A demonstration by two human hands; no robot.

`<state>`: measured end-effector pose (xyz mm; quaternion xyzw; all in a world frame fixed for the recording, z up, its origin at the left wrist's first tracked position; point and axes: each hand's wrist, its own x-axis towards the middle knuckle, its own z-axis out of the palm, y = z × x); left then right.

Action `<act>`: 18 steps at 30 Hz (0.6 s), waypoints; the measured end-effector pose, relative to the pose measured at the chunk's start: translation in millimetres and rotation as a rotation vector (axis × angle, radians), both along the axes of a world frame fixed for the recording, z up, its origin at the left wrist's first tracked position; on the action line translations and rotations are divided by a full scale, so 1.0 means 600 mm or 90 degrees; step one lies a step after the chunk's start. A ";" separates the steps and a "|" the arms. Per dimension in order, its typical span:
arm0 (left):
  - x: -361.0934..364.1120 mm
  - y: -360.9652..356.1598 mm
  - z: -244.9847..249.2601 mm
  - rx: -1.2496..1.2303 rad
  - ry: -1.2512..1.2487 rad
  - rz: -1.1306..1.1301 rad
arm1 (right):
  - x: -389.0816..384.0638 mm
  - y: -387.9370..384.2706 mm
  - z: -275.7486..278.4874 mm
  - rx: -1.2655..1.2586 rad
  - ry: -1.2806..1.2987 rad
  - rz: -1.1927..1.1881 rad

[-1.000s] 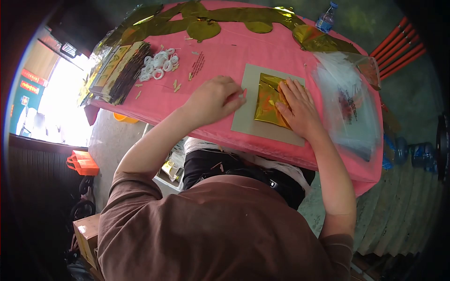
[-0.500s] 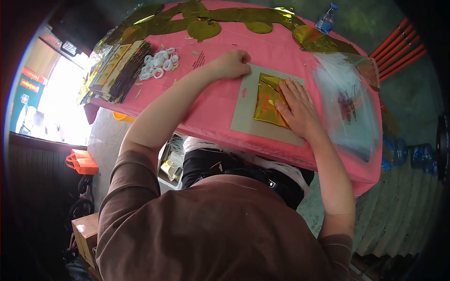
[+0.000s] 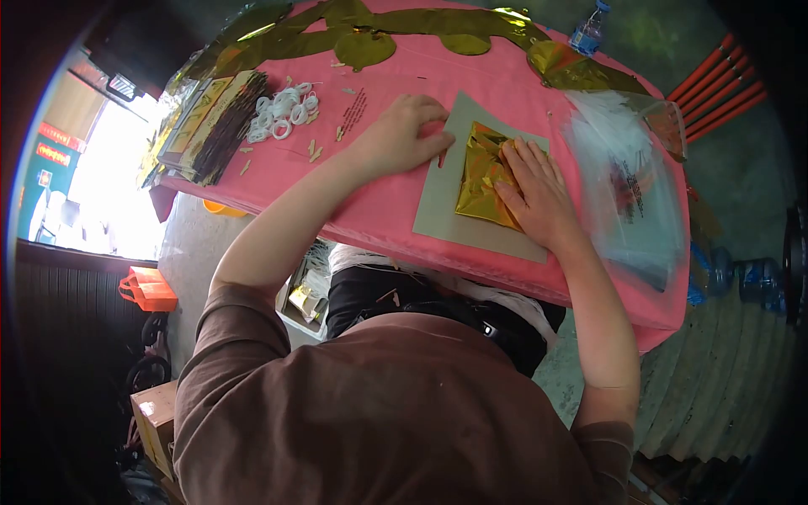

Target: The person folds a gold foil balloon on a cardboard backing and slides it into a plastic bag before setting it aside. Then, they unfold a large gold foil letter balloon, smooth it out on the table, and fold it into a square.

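likely steadying gold foil (image 3: 480, 199) on card (image 3: 434, 212) | right hand (image 3: 537, 192) spread, 3 o'clock | left hand (image 3: 402, 139) curled, 10 o'clock, hold unclear | next: steady pressure, probably

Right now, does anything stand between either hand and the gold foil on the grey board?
Nothing visible does. The right hand lies on the gold foil. The left hand is at the left edge of the grey board, with only board between it and the foil.

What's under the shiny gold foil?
A grey card lies under the gold foil, its edges poking out. The foil and the right hand cover the card's middle, so I can't see whether anything else is hidden there.
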<state>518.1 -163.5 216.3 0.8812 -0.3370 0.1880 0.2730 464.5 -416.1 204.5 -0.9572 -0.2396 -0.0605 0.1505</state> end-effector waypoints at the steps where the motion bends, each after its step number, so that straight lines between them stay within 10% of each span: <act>1: -0.007 0.002 -0.007 0.000 -0.001 0.000 | 0.000 0.000 0.001 0.000 -0.003 0.001; 6: -0.062 -0.016 0.022 -0.072 0.299 0.044 | 0.000 0.000 0.000 -0.004 0.004 -0.001; 18: -0.031 0.012 -0.017 0.107 0.027 0.169 | 0.001 0.000 0.004 -0.019 0.008 0.002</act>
